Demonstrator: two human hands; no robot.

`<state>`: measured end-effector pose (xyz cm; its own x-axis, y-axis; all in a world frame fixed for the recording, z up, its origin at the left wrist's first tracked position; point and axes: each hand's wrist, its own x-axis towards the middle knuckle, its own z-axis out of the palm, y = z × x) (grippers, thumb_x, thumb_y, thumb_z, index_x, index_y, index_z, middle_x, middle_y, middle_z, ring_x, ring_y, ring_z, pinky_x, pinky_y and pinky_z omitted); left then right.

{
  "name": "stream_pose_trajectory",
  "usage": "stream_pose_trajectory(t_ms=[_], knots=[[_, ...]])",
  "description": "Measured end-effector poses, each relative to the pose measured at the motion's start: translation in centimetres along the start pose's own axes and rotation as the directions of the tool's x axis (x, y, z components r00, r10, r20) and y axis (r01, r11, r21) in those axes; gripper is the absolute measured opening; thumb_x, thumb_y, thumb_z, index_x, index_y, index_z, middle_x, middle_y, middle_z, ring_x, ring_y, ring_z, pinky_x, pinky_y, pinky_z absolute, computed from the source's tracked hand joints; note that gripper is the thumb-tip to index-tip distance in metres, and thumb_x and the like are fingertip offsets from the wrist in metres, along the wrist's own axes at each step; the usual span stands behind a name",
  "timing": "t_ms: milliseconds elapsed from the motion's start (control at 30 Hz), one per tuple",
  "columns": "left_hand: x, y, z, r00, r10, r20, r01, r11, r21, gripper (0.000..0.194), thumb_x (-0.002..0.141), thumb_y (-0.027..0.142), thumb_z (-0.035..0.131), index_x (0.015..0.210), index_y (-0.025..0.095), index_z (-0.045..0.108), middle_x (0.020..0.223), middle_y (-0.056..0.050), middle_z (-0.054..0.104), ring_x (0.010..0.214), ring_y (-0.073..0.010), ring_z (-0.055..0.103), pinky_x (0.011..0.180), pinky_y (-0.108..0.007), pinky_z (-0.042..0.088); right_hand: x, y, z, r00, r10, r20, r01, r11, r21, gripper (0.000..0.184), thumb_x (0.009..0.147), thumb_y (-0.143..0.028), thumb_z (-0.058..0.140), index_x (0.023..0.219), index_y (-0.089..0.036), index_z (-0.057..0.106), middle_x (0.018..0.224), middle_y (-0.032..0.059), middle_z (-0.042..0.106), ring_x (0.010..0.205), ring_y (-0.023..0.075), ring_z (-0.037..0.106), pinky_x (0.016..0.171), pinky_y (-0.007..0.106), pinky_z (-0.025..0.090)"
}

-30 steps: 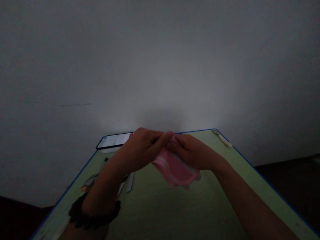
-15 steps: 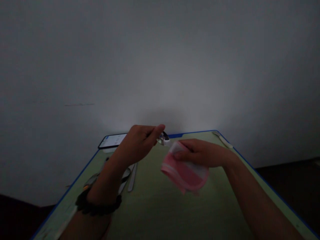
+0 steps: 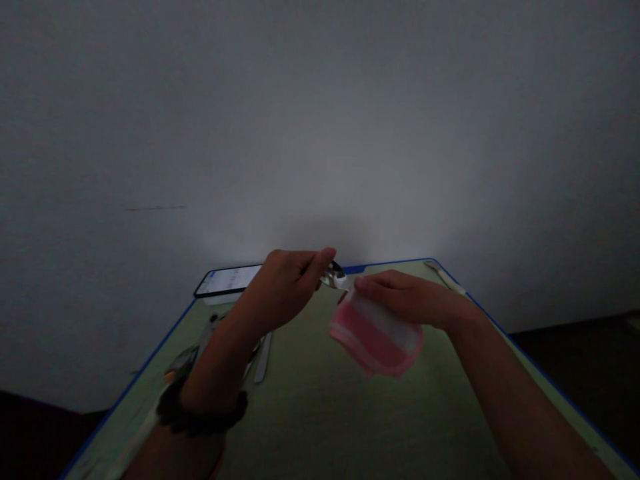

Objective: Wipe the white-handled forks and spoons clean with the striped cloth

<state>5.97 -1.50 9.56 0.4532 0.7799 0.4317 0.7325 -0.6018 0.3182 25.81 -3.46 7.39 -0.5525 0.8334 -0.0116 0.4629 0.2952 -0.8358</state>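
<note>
My left hand is closed on the bowl end of a shiny metal spoon, thumb on top. A pink and white cloth hangs folded from my right hand, whose fingers pinch it around the spoon's neck or handle. Most of the handle is hidden by the cloth and the fingers. Both hands are held above the green tabletop, close together. A black bracelet sits on my left wrist.
A phone with a lit screen lies at the back left edge. Several utensils, among them a flat grey strip-like handle, lie partly behind my left arm. A utensil with a pale handle rests at the back right. Behind stands a wall.
The right thumb and fingers have moved up towards the spoon's bowl, and the cloth has risen slightly. The left hand has shifted a little right, still gripping the spoon.
</note>
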Motion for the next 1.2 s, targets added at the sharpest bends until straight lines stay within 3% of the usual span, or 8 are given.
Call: stream_pose_trajectory(t_ms=[200, 367, 533, 733, 900, 1067, 1200], knots=[[0.0, 0.0, 0.4, 0.999, 0.005, 0.037, -0.006, 0.999, 0.042, 0.05, 0.091, 0.042, 0.032, 0.062, 0.014, 0.063, 0.047, 0.001, 0.056, 0.044, -0.0096, 0.049, 0.046, -0.02, 0.03, 0.0, 0.3, -0.4, 0.999, -0.022, 0.026, 0.024, 0.999, -0.047, 0.033, 0.079, -0.047, 0.05, 0.073, -0.016, 0.058, 0.061, -0.0027, 0.048, 0.052, 0.0072, 0.038, 0.046, 0.02, 0.029], [0.1, 0.6, 0.7, 0.995, 0.058, 0.077, -0.06, 0.998, 0.035, 0.047, 0.092, 0.036, 0.033, 0.066, 0.014, 0.066, 0.044, 0.002, 0.054, 0.042, -0.009, 0.048, 0.048, -0.021, 0.031, 0.1, 1.0, -0.9, 1.0, 0.014, 0.011, -0.014, 1.0, -0.023, 0.026, 0.073, -0.04, 0.059, 0.083, -0.016, 0.062, 0.066, -0.0013, 0.055, 0.054, 0.0077, 0.042, 0.048, 0.021, 0.03], [0.0, 0.5, 1.0, 0.995, 0.054, 0.082, -0.054, 0.999, -0.007, 0.046, 0.092, 0.035, 0.033, 0.066, 0.014, 0.065, 0.046, 0.002, 0.057, 0.042, -0.0085, 0.048, 0.048, -0.021, 0.031, -0.2, 1.0, -1.1, 0.998, 0.055, -0.04, -0.05, 0.992, 0.112, 0.039, 0.068, -0.036, 0.066, 0.102, -0.021, 0.055, 0.079, 0.0013, 0.063, 0.056, 0.0087, 0.049, 0.05, 0.021, 0.034], [0.0, 0.0, 1.1, 0.997, 0.048, 0.065, -0.045, 0.998, -0.047, 0.048, 0.092, 0.036, 0.034, 0.058, 0.014, 0.06, 0.045, 0.004, 0.054, 0.042, -0.0075, 0.048, 0.046, -0.019, 0.03, -0.9, 0.6, -1.4, 0.997, 0.073, -0.025, -0.066, 0.975, 0.214, 0.03, 0.072, -0.038, 0.062, 0.093, -0.022, 0.048, 0.072, -0.0018, 0.062, 0.044, 0.0047, 0.042, 0.039, 0.016, 0.027], [0.0, -0.1, 1.3, 0.997, 0.048, 0.052, -0.046, 0.998, -0.037, 0.048, 0.092, 0.035, 0.033, 0.056, 0.014, 0.058, 0.044, 0.004, 0.051, 0.04, -0.0073, 0.046, 0.045, -0.019, 0.03, -0.5, 0.6, -1.4, 0.986, -0.004, -0.168, 0.046, 0.967, 0.249, 0.025, 0.071, -0.036, 0.063, 0.086, -0.021, 0.05, 0.075, -0.0013, 0.062, 0.053, 0.0074, 0.05, 0.047, 0.019, 0.037], [0.3, -0.1, 1.5, 0.994, 0.065, 0.086, -0.06, 0.997, -0.056, 0.047, 0.092, 0.033, 0.031, 0.061, 0.015, 0.061, 0.051, 0.002, 0.059, 0.047, -0.0094, 0.052, 0.049, -0.019, 0.032, 0.4, -0.1, -0.6, 0.916, -0.159, -0.368, 0.24, 0.953, 0.184, 0.018, 0.069, -0.032, 0.065, 0.078, -0.02, 0.054, 0.113, 0.004, 0.055, 0.087, 0.0138, 0.059, 0.074, 0.029, 0.046], [0.4, -0.2, 1.4, 0.999, 0.024, 0.033, -0.022, 0.998, -0.065, 0.048, 0.092, 0.037, 0.032, 0.058, 0.015, 0.059, 0.048, 0.002, 0.056, 0.045, -0.0091, 0.051, 0.048, -0.019, 0.032, 0.6, -0.3, 0.1, 0.904, -0.162, -0.395, 0.212, 0.973, 0.086, 0.031, 0.065, -0.031, 0.067, 0.091, -0.022, 0.053, 0.114, 0.0042, 0.052, 0.089, 0.0137, 0.059, 0.075, 0.028, 0.047]])
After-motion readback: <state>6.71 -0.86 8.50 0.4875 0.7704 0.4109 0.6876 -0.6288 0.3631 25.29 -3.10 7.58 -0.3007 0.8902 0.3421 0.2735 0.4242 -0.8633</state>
